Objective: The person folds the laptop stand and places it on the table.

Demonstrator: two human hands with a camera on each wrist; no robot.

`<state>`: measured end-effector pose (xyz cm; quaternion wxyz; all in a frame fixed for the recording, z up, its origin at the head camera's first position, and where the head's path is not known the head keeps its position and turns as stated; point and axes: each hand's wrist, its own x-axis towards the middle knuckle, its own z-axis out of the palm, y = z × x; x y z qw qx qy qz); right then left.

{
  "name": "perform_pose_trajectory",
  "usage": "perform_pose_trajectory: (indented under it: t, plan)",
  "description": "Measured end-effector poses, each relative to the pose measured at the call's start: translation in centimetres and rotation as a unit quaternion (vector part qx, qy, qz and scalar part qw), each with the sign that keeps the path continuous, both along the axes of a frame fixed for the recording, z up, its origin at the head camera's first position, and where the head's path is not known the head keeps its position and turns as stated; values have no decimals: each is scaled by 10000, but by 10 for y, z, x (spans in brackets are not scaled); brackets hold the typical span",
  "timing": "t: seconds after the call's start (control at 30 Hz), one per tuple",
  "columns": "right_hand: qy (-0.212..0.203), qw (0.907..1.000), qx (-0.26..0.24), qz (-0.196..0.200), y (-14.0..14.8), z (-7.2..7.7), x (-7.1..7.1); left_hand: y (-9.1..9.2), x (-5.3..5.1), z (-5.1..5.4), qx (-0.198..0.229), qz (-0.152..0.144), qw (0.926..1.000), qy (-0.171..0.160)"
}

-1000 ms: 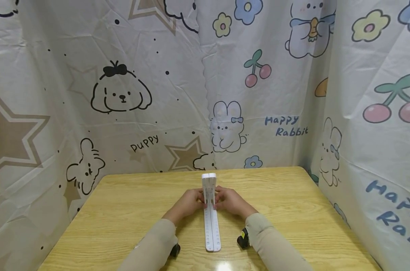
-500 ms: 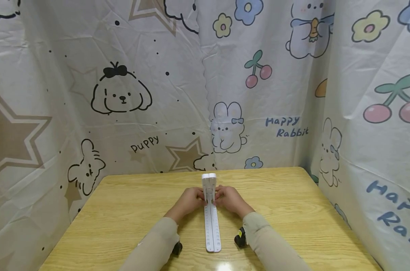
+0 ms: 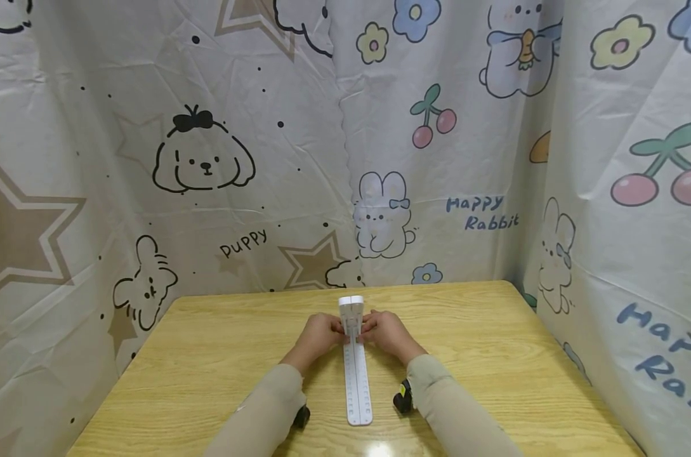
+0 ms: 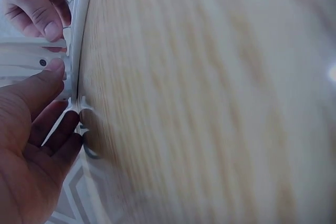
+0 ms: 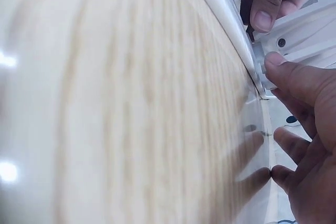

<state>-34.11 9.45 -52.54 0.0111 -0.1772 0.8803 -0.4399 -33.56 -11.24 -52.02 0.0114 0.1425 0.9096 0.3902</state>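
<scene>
A white folding stand (image 3: 358, 387) lies lengthwise on the wooden table, its two long slotted bars side by side. At its far end a shorter section (image 3: 351, 310) stands up. My left hand (image 3: 319, 334) pinches the left side of the joint between the two, and my right hand (image 3: 388, 332) pinches the right side. In the left wrist view my left thumb (image 4: 55, 66) rests on the white part by a screw, the other fingers bent close to the tabletop. The right wrist view has my right thumb (image 5: 275, 59) on the matching part. Some fingertips are hidden behind the stand.
The wooden table (image 3: 225, 362) spreads out on both sides of the stand. A printed curtain (image 3: 299, 178) hangs behind it and along the sides. Black wrist cameras (image 3: 403, 397) sit beneath the cuffs, close to the tabletop.
The raised section's top has dropped slightly in the head view. Both hands have shifted slightly farther away along the stand, still pinching it, while the long bars have stayed in place.
</scene>
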Motion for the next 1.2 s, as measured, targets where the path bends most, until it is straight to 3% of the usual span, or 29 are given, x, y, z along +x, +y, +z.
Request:
perform_pose_trajectory:
  t: [0.3,0.57,0.67,0.87,1.2]
  plan:
    - [22,9997,220,-114,0,-1,-4,2,3,3,-60,339,9994,-60]
    - [116,9950,765,-631,-2,2,-3,3,1,7,-112,686,9975,-101]
    - [9,9940,747,-802,-2,2,-2,3,1,7,-45,713,9974,-110]
    - [-101,9961,300,-823,-3,-1,-3,2,1,7,208,473,9987,23]
    - [-67,9986,-411,-341,-4,-3,-5,0,-2,6,350,36,9989,309]
